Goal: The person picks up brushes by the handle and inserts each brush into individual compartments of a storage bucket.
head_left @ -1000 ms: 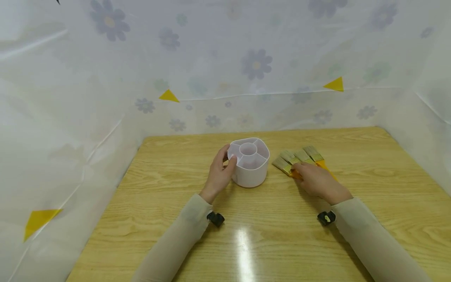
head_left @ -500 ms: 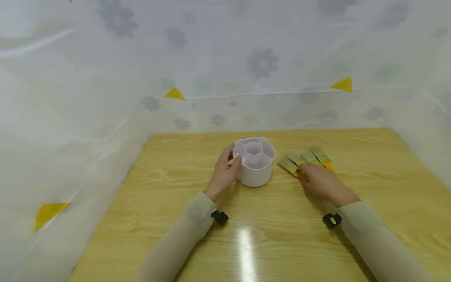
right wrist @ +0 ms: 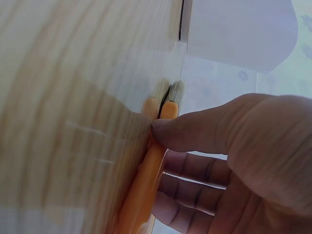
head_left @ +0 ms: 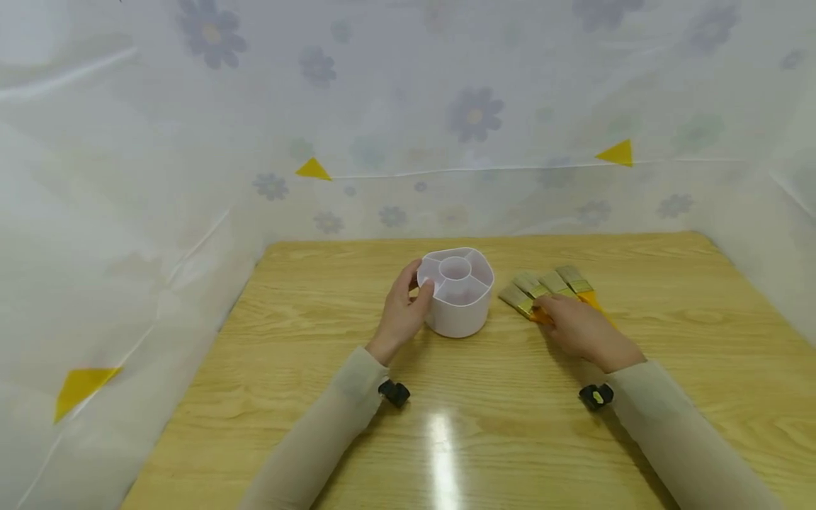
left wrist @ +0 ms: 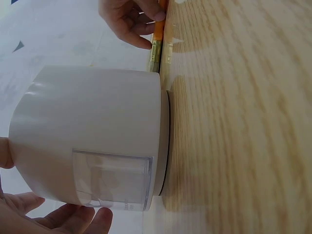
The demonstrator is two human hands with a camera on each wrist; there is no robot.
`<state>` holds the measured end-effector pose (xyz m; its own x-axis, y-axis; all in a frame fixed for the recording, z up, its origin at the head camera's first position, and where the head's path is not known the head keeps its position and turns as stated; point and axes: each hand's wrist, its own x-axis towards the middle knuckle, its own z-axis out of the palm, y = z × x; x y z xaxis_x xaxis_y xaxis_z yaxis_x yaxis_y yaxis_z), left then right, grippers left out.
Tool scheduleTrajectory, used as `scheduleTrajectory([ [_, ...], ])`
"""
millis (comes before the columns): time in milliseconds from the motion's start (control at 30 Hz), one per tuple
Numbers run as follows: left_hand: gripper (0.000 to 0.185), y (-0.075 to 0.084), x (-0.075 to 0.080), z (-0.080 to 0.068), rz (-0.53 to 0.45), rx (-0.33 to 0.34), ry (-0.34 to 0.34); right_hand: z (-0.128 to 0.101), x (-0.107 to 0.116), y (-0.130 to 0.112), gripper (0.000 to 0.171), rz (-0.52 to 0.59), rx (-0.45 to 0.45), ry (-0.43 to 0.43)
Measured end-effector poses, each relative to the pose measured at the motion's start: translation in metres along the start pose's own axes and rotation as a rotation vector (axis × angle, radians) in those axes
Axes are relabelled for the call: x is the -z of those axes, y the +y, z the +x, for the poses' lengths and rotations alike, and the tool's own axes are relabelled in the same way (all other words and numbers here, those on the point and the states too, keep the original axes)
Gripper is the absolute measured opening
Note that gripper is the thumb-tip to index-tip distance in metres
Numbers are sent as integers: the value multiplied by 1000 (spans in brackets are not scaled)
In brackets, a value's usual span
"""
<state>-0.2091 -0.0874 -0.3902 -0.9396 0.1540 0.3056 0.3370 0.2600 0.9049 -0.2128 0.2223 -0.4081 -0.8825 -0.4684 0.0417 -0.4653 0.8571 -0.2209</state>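
Observation:
A white round desk organizer with a wavy rim stands upright on the wood-grain table. Dividers run from its central ring to the outer wall. My left hand grips it from the left, thumb at the rim and fingers around the side. A clear window shows low on its wall in the left wrist view. To its right, several flat paintbrushes with orange handles lie fanned out, bristles pointing away. My right hand pinches the handle of a paintbrush, low over the table, and covers parts of the others.
The wooden table ends at a pale flower-printed sheet behind, with similar sheeting at both sides. Yellow triangular tabs are fixed to it. A black camera mount is strapped on each wrist.

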Motion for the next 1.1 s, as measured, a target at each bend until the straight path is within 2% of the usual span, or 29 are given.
scheduleTrajectory([
  [100,50,-1,1,0,12,10,3,1,1,-2,32,-3,1,-3],
  [200,50,-16,-2,3,32,4,19,2,0,-2,31,-7,3,0],
  [833,51,-16,-2,4,32,-7,8,3,-2,2,30,1,8,39],
  [1100,50,-16,-2,4,37,-15,14,3,-2,2,31,-3,6,95],
])
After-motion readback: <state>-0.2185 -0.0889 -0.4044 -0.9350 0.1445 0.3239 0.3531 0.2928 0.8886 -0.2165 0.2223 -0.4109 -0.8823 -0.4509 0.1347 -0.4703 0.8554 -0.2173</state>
